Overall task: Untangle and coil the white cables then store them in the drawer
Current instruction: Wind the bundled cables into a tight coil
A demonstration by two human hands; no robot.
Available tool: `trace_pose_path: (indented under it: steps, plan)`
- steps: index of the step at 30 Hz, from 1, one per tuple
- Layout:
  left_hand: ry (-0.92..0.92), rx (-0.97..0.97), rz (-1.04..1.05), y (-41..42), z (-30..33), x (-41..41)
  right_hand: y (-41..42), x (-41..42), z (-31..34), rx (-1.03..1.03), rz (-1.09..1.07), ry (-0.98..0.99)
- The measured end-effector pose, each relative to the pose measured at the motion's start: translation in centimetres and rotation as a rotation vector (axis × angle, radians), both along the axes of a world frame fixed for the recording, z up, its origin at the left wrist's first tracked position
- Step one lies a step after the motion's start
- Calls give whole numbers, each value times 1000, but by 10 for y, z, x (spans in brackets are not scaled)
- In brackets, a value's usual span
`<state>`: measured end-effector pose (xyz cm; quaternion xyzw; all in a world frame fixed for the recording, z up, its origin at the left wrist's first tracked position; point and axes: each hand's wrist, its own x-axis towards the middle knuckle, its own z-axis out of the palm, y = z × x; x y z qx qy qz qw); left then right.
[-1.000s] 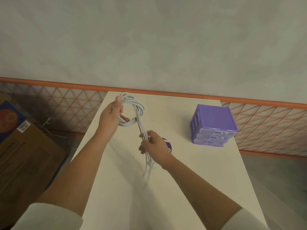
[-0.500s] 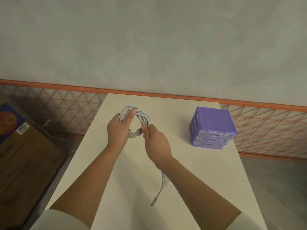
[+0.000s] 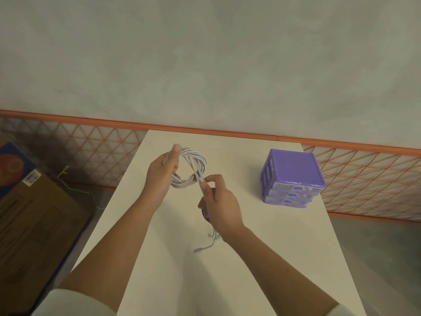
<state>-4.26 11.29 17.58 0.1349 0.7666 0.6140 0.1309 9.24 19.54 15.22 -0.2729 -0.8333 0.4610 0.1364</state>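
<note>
**Q:** What does the head camera show, and what has changed in the last second?

**A:** One view only, looking down over my forearms at a pale surface (image 3: 262, 236) that runs away from me to a grey wall. My left hand (image 3: 163, 173) holds the coil of white cables (image 3: 193, 166) up above the far-left part of the surface, thumb pressed on the top of the loop, fingers curled through it. A second ago my right hand (image 3: 219, 201) was drawing a long tail away from the coil. Half a second ago it had come up against the loop. Now it has dropped back toward me, and its fingers (image 3: 214, 179) pinch the strands just below the coil. The loose tail (image 3: 206, 245) trails under that wrist and is much shorter than before.

**Q:** What does that mean for the job?

**A:** I judge that another turn has just gone onto the coil, so the winding is nearly done. A short end is left to wrap or tuck in.

**Q:** Where will the cables go?

**A:** Into the purple drawer unit (image 3: 292, 176), which stands near the far-right corner of the surface, well apart from my hands. Its three drawers all look closed, so storing has not begun.

**Q:** Anything else there?

**A:** A small purple object (image 3: 205, 216) lies partly hidden beneath my right hand. I cannot tell what it is.
</note>
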Motion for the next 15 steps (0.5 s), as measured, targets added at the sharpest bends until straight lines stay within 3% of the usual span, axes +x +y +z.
trace_pose_path:
  steps: [4, 9, 15]
  plan:
    - [-264, -5, -103, -4, 0, -8, 6, 3, 1, -189, -102, 79]
    - [-304, -52, -55, 2, -6, -4, 6, 2, 5, -202, -151, 109]
    - [-265, 124, 119, 9, -11, 7, 3, 6, -3, 157, -14, -65]
